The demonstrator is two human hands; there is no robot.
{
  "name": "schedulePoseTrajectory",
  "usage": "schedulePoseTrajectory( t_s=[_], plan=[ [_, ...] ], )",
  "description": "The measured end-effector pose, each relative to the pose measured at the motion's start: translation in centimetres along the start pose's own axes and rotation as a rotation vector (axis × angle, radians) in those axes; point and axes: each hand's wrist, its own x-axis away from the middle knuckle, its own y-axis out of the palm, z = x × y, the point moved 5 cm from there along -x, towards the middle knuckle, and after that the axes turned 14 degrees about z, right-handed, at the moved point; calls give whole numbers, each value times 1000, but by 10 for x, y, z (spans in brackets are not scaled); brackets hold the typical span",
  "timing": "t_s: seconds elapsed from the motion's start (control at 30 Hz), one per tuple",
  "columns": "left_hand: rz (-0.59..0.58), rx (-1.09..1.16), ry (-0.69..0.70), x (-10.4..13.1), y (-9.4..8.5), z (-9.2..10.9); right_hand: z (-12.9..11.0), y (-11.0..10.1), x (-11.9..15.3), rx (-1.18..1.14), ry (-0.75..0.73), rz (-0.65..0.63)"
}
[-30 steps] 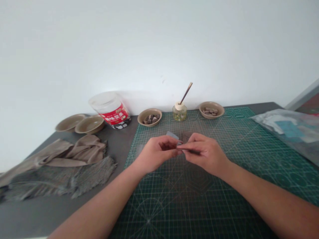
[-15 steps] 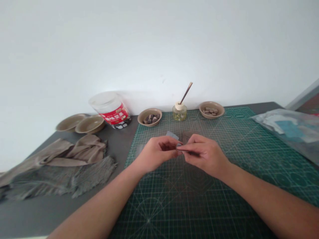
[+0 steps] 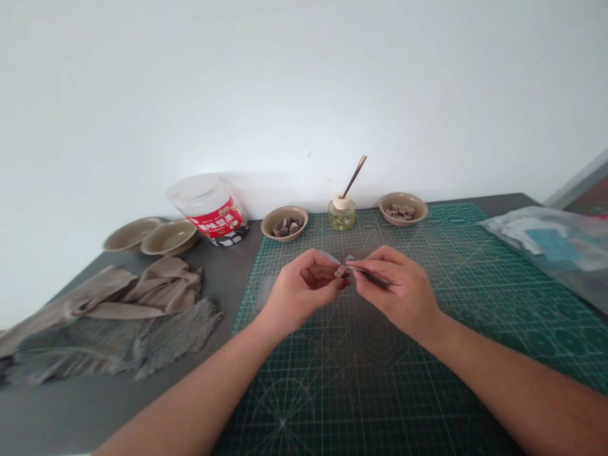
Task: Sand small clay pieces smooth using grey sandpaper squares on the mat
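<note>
Over the green cutting mat (image 3: 332, 392), my two hands meet near the middle of the view. My left hand (image 3: 306, 285) pinches a small brown piece (image 3: 341, 272) between thumb and fingers. My right hand (image 3: 396, 282) is closed on a thin, flat dark strip (image 3: 370, 273), whose tip reaches the small piece. What the strip is cannot be made out. Behind the hands, one bowl (image 3: 266, 230) holds dark, rough chunks and another bowl (image 3: 422, 212) holds several rounded brown pieces.
A glass jar (image 3: 342, 217) with a brush in its lid stands between the bowls. At the left are a plastic tub (image 3: 216, 218), two brown bowls (image 3: 128, 235) (image 3: 171, 239) and crumpled cloths (image 3: 118, 316). A plastic bag (image 3: 560, 244) lies at the right.
Both hands have risen slightly. The small piece now shows between my left fingers, and the strip in my right hand has tilted.
</note>
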Motion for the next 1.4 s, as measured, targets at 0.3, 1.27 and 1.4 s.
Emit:
schedulePoseTrajectory(
  t_s=[0.3,1.27,1.4],
  plan=[
    [73,-226,108,5,1,5,1,7,6,-52,73,-23],
    [216,-367,250,11,-6,8,-14,14,10,193,-372,-163],
    [223,-289,196,10,-5,4,-4,16,8,250,-295,-168]
  ],
)
